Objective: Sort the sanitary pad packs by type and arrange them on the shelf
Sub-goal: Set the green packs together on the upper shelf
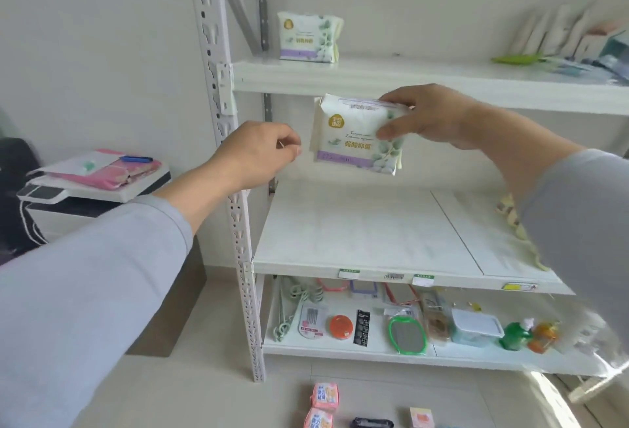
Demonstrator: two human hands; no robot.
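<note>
White and green, the pack (357, 135) hangs in the air in front of the shelf, just under the top board's front edge (408, 82). The right hand (432, 118) pinches its upper right corner, thumb in front, fingers over the top. It looks light and soft, a film wrap that dents and may slip; a hold across the full width would be steadier. The left hand (258, 152) sits just left of it, fingers loosely curled, holding nothing. A twin pack (308, 36) stands on the top board at the left. To get beside it the pack must clear that edge. The middle board (357, 230) lies bare below. Pink packs (325, 397) wait on the floor
</note>
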